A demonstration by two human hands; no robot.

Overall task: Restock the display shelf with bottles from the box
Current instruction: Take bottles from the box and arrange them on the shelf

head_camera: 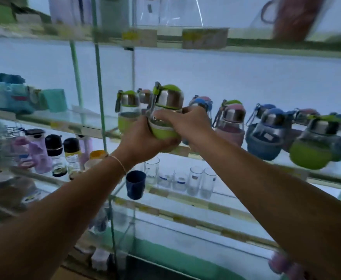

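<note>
Green-sleeved glass bottle (166,110) with a steel collar and green domed cap is held nearly upright in both hands at the centre of the view, just in front of the middle glass display shelf (236,159). The left hand (143,138) cups its green base from 7 o'clock, fingers curled underneath. The right hand (182,122) wraps its clear middle from 3 o'clock. At its 9 o'clock a matching green bottle (128,112) stands on the shelf. Toward 3 o'clock, blurred pink, blue and green bottles (268,128) crowd the shelf. At 6 o'clock, clear drinking glasses (196,179) stand on a lower shelf.
</note>
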